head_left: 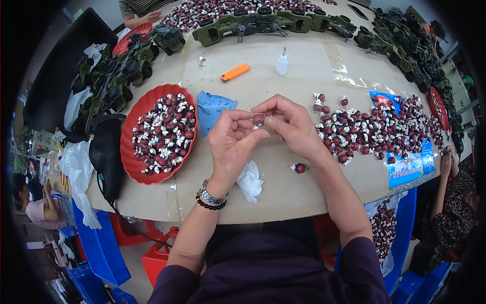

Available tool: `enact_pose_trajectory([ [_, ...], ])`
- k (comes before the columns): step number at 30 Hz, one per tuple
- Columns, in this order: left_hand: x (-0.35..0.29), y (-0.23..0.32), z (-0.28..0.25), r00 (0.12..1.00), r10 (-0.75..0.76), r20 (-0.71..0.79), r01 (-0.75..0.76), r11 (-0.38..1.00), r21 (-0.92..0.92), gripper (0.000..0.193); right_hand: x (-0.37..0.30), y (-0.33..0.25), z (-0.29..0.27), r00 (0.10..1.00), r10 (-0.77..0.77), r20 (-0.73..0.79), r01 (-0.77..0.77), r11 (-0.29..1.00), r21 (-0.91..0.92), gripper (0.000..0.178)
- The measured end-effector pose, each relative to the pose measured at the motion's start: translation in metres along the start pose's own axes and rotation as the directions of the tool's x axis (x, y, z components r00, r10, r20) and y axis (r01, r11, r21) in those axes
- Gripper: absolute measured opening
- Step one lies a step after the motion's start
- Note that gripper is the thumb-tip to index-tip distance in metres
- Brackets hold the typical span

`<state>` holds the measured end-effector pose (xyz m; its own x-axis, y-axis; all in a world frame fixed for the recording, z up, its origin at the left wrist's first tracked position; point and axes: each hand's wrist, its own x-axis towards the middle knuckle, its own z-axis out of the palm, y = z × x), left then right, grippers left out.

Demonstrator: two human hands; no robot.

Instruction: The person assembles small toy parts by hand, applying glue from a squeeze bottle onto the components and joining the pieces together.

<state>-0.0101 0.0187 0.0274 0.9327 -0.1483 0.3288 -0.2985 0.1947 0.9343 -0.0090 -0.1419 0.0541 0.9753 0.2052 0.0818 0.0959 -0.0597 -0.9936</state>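
Above the middle of the table, my left hand (pixel 228 144) and my right hand (pixel 294 127) meet at the fingertips. Pinched between them is a small dark-red and white toy piece (pixel 258 119), partly covered by the fingers. Many similar pieces, red, white and black, fill a red scalloped bowl (pixel 127 144) to the left. A loose pile of them (pixel 354 129) spreads to the right. One single piece (pixel 299 167) lies beside my right forearm. Under and beside my left hand are a blue cloth (pixel 211 105) and a crumpled white tissue (pixel 250 181).
Farther off lie an orange stick-shaped object (pixel 235 72) and a small white dropper bottle (pixel 282 63). Green toy vehicles (pixel 253 25) line the far edge and both sides. A black bag (pixel 105 157) sits left of the bowl. Other people (pixel 453 213) sit around the table.
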Motion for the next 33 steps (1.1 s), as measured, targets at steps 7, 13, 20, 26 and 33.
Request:
enact_pose_trajectory([
  [7,-0.002,-0.001,0.002,1.000,0.003,-0.009,-0.003,1.000,0.014,0.037,0.001,0.002,-0.001,0.998,-0.051,0.041,0.053,0.998,-0.044,0.027],
  [13,-0.004,0.003,0.004,0.999,-0.050,0.014,0.048,0.994,0.096,0.041,0.003,0.014,-0.001,0.991,-0.127,0.047,0.129,0.991,-0.044,0.027],
  [20,-0.002,0.002,0.003,0.999,-0.030,0.020,0.027,0.992,0.125,0.039,0.000,0.004,-0.001,0.997,-0.047,0.056,0.049,0.998,-0.028,0.026],
  [26,0.004,0.004,-0.003,0.976,-0.217,0.024,0.218,0.965,-0.147,0.021,0.000,-0.003,-0.010,0.981,0.064,0.184,-0.148,0.862,0.485,0.039],
  [33,0.011,0.003,-0.015,0.901,-0.394,0.181,0.391,0.562,-0.729,0.020,0.003,-0.001,-0.005,0.994,-0.014,0.106,-0.022,0.943,0.332,0.053],
])
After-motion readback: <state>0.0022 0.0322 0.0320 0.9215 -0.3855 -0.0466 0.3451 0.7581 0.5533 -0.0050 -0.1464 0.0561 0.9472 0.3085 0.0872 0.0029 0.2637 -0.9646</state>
